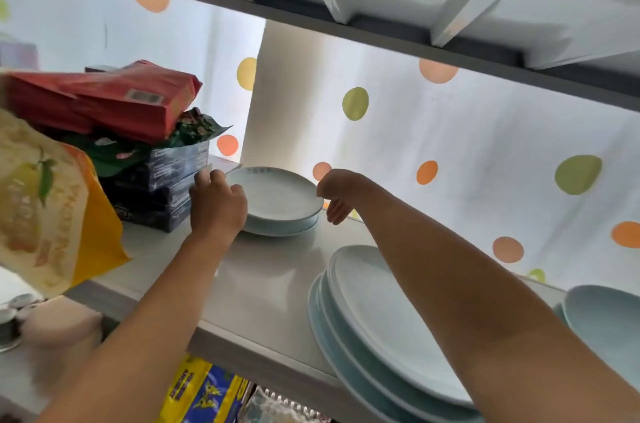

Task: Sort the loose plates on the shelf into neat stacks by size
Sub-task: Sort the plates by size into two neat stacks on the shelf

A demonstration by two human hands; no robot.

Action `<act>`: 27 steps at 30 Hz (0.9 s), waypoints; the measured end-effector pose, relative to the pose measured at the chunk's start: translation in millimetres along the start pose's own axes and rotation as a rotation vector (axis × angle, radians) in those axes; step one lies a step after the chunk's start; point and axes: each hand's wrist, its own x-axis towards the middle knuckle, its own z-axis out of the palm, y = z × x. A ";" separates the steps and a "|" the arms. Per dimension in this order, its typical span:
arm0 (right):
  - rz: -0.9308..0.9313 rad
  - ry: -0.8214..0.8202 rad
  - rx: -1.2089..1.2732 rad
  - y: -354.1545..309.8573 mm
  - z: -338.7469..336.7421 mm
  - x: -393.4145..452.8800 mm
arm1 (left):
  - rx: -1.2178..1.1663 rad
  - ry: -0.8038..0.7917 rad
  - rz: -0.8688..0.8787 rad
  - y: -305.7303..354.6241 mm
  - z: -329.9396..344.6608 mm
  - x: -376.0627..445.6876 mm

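Observation:
At the back of the grey shelf [277,277] sits a short stack of small pale-blue plates [277,197]. My left hand [218,204] grips the top plate's left rim, fingers curled over the edge. My right hand [334,196] is at the right rim of the same stack, wrist bent, fingers hanging loosely down beside the edge; contact is unclear. A stack of large pale-blue plates [374,325] lies at the shelf's front right, partly under my right forearm. Another pale-blue plate [606,322] shows at the far right edge.
Dark boxes [162,187] topped by a red packet [104,100] stand just left of the small stack. A yellow-orange bag [52,208] hangs at the left. A dotted white curtain [485,163] backs the shelf; another shelf [381,31] runs overhead. Packets [204,391] sit below.

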 end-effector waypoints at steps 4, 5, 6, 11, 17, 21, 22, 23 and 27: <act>0.103 -0.015 0.059 -8.6 13.5 6.5 | -0.019 -0.067 -0.066 -2.1 3.6 -1.6; 0.091 0.002 0.040 -10.2 15.4 6.7 | -0.015 -0.067 -0.056 -3.3 4.3 -1.6; 0.075 0.003 0.013 -12.2 15.8 5.8 | -0.007 -0.054 -0.035 -5.2 5.0 -1.5; -0.006 -0.005 -0.018 -7.5 16.9 1.0 | -0.027 0.007 0.021 -10.4 4.3 -3.7; -0.183 -0.002 0.095 3.6 2.2 -9.0 | -0.239 0.109 -0.038 -12.2 -4.7 -2.2; -0.271 0.058 0.177 13.9 -21.3 -21.9 | -0.340 0.106 0.069 -3.8 -6.5 -7.5; -0.276 0.077 0.202 18.5 -26.2 -26.8 | -0.388 0.090 0.078 -0.6 -8.1 -9.1; -0.279 0.092 0.227 24.5 -30.9 -31.9 | -0.458 0.071 0.072 3.3 -9.7 -11.3; -0.294 0.100 0.308 46.8 -49.3 -50.5 | -0.780 0.025 -0.020 25.5 -22.9 -22.8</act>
